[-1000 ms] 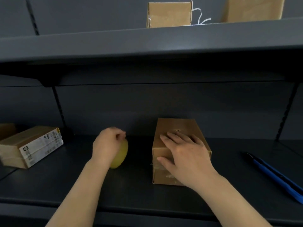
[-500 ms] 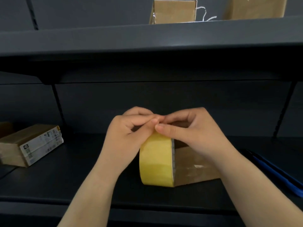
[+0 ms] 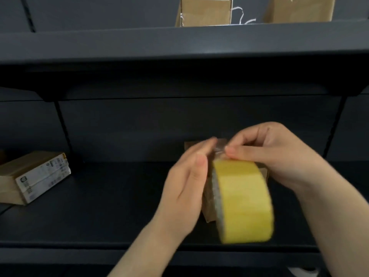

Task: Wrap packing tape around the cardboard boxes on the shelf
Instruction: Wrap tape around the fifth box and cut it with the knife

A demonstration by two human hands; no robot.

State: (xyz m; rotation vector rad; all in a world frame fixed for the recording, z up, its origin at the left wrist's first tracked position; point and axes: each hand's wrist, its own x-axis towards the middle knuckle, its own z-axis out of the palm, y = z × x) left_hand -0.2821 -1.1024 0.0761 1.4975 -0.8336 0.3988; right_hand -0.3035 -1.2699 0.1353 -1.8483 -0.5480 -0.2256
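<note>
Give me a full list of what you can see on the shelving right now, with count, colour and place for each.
Roll of yellow packing tape: one, yellow, held up at centre right in front of the lower shelf.
Brown cardboard box behind the roll: one, brown, on the lower shelf, mostly hidden.
Flat brown boxes with white labels: two stacked, far left of the lower shelf.
Brown cardboard boxes on the upper shelf: two, brown, top centre and top right.
White string: one, between the upper boxes.
Dark grey metal shelving: two levels.
Left hand: beside the roll, blurred.
Right hand: pinches the tape end at the roll's top.
</note>
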